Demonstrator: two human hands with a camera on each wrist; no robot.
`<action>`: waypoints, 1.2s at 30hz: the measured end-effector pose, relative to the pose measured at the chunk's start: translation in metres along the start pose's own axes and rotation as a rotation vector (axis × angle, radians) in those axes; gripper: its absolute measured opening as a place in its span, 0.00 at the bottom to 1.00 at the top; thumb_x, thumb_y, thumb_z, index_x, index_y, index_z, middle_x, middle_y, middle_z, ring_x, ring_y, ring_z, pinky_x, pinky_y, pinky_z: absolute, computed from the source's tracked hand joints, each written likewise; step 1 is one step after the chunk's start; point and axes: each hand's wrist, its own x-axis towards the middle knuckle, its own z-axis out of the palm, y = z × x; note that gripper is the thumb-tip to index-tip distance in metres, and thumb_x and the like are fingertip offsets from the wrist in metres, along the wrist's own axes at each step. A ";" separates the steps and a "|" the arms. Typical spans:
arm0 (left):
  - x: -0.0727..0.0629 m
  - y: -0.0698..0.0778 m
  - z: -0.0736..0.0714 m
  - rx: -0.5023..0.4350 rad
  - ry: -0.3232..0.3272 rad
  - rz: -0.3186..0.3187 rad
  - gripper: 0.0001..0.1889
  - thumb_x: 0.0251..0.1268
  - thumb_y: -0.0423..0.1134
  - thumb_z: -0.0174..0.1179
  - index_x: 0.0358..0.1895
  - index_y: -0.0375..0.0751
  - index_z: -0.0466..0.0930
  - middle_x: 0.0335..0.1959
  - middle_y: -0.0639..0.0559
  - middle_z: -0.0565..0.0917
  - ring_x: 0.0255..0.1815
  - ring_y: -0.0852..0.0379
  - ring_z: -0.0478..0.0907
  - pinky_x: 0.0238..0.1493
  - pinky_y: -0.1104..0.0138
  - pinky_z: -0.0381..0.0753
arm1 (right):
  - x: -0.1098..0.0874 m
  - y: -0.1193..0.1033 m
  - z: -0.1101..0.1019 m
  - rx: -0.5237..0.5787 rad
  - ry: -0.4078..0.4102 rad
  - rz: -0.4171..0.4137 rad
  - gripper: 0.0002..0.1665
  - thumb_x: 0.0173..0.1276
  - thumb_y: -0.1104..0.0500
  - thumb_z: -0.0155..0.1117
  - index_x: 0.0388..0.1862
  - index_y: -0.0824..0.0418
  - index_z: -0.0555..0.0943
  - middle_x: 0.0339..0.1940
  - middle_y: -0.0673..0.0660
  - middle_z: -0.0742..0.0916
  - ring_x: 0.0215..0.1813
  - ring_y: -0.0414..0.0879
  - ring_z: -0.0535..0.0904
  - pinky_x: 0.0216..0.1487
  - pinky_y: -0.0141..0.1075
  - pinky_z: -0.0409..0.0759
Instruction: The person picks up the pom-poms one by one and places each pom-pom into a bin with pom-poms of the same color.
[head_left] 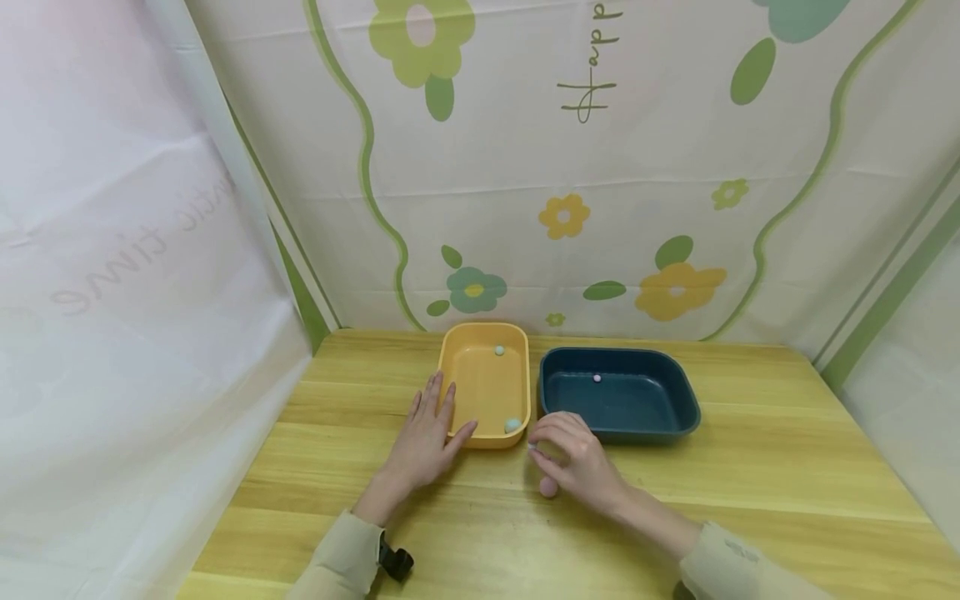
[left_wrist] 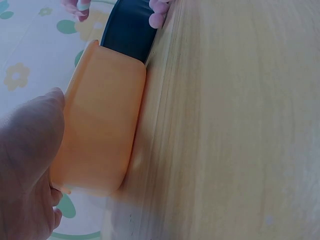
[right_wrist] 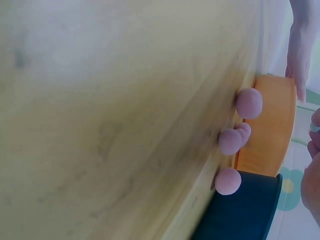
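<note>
My left hand [head_left: 423,437] rests on the left rim of a yellow tray [head_left: 483,392], fingers spread and mostly straight, thumb at the front edge. Inside that tray are two pale green balls, a small ball [head_left: 499,351] at the back and a larger ball [head_left: 513,425] in the front right corner. Between thumb and fingertips my right hand [head_left: 581,467] pinches a small pale blue ball [right_wrist: 314,128], just off the tray's front right corner and above the table. Below this hand a pink ball [head_left: 548,487] lies on the wood.
To the right stands a dark blue tray [head_left: 618,435] with a tiny pale pink ball [head_left: 597,378] in it. The right wrist view shows several pink balls [right_wrist: 248,103] on the table in front of the trays. A flower-printed cloth [head_left: 510,158] hangs behind the wooden table [head_left: 765,467].
</note>
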 end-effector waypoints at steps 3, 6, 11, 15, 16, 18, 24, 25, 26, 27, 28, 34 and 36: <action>0.000 0.000 0.000 0.000 0.001 0.001 0.46 0.88 0.66 0.45 0.89 0.31 0.50 0.93 0.33 0.39 0.95 0.38 0.39 0.94 0.43 0.44 | 0.003 0.002 0.000 -0.001 -0.001 0.016 0.22 0.49 0.76 0.85 0.41 0.60 0.89 0.42 0.54 0.93 0.50 0.48 0.86 0.64 0.37 0.79; 0.000 0.001 0.001 0.002 0.004 0.005 0.46 0.88 0.66 0.45 0.89 0.31 0.51 0.93 0.33 0.39 0.95 0.37 0.39 0.94 0.43 0.45 | 0.007 0.004 -0.001 -0.008 -0.003 0.035 0.20 0.51 0.75 0.85 0.41 0.60 0.89 0.42 0.54 0.93 0.51 0.48 0.86 0.64 0.37 0.79; -0.001 0.002 0.000 0.001 0.006 0.010 0.46 0.88 0.65 0.46 0.89 0.30 0.51 0.92 0.31 0.41 0.95 0.36 0.40 0.94 0.42 0.46 | 0.014 0.009 0.000 -0.026 -0.015 0.057 0.17 0.56 0.73 0.84 0.41 0.60 0.89 0.43 0.53 0.92 0.51 0.48 0.86 0.63 0.41 0.80; -0.001 0.003 0.000 -0.011 0.019 0.018 0.46 0.88 0.64 0.47 0.88 0.29 0.53 0.92 0.30 0.43 0.94 0.34 0.43 0.93 0.40 0.48 | 0.021 0.013 0.002 -0.039 -0.032 0.096 0.16 0.60 0.71 0.84 0.42 0.59 0.89 0.43 0.53 0.92 0.52 0.48 0.86 0.64 0.45 0.81; -0.001 0.003 0.000 -0.012 0.019 0.019 0.46 0.88 0.64 0.48 0.88 0.29 0.53 0.92 0.30 0.43 0.94 0.33 0.43 0.93 0.40 0.48 | 0.024 0.015 0.003 -0.047 -0.034 0.101 0.15 0.60 0.71 0.84 0.42 0.59 0.89 0.43 0.53 0.92 0.52 0.48 0.86 0.64 0.47 0.82; -0.001 0.003 0.001 -0.013 0.022 0.020 0.46 0.88 0.64 0.48 0.88 0.29 0.53 0.92 0.29 0.43 0.94 0.33 0.43 0.93 0.40 0.48 | 0.028 0.017 0.004 -0.057 -0.036 0.115 0.15 0.61 0.71 0.84 0.42 0.58 0.88 0.42 0.53 0.92 0.52 0.48 0.86 0.64 0.49 0.83; -0.001 0.000 0.002 0.007 0.034 0.017 0.46 0.88 0.64 0.48 0.88 0.29 0.52 0.92 0.28 0.45 0.94 0.34 0.44 0.93 0.41 0.49 | 0.042 0.029 0.008 -0.078 -0.030 0.121 0.14 0.61 0.71 0.83 0.42 0.59 0.89 0.42 0.53 0.92 0.51 0.50 0.86 0.62 0.55 0.84; -0.001 0.000 0.002 0.014 0.031 0.015 0.46 0.88 0.64 0.47 0.88 0.29 0.51 0.92 0.28 0.45 0.94 0.34 0.44 0.94 0.41 0.48 | 0.044 0.032 0.009 -0.080 -0.029 0.129 0.14 0.62 0.72 0.82 0.42 0.59 0.89 0.42 0.54 0.92 0.51 0.50 0.86 0.62 0.55 0.83; -0.001 -0.001 0.001 0.016 0.033 0.017 0.46 0.88 0.64 0.47 0.88 0.29 0.51 0.92 0.28 0.45 0.94 0.34 0.44 0.94 0.41 0.48 | 0.046 0.034 0.010 -0.081 -0.028 0.137 0.13 0.62 0.71 0.82 0.42 0.59 0.89 0.42 0.54 0.92 0.50 0.51 0.86 0.61 0.55 0.84; -0.001 -0.001 0.001 0.020 0.027 0.015 0.46 0.88 0.65 0.46 0.88 0.30 0.51 0.92 0.29 0.44 0.94 0.35 0.43 0.94 0.42 0.48 | 0.048 0.036 0.011 -0.084 -0.029 0.149 0.13 0.63 0.71 0.82 0.42 0.59 0.89 0.42 0.55 0.92 0.50 0.51 0.86 0.60 0.55 0.84; 0.000 -0.001 0.001 0.020 0.025 0.014 0.46 0.88 0.65 0.46 0.88 0.30 0.51 0.92 0.29 0.44 0.95 0.35 0.43 0.94 0.42 0.48 | 0.050 0.038 0.012 -0.088 -0.031 0.160 0.12 0.64 0.71 0.81 0.42 0.60 0.89 0.42 0.55 0.92 0.49 0.52 0.86 0.59 0.55 0.84; -0.001 0.000 0.000 0.014 0.009 0.014 0.47 0.89 0.66 0.45 0.89 0.30 0.48 0.92 0.31 0.41 0.95 0.36 0.42 0.94 0.42 0.47 | 0.064 0.046 0.019 -0.106 -0.051 0.225 0.09 0.67 0.69 0.80 0.42 0.61 0.89 0.41 0.57 0.92 0.46 0.55 0.86 0.57 0.55 0.83; -0.001 -0.001 -0.001 0.014 0.011 0.016 0.47 0.89 0.66 0.45 0.89 0.30 0.47 0.92 0.31 0.41 0.95 0.36 0.42 0.94 0.42 0.47 | 0.068 0.049 0.022 -0.119 -0.057 0.237 0.08 0.67 0.69 0.80 0.42 0.62 0.89 0.41 0.57 0.92 0.47 0.55 0.87 0.56 0.55 0.83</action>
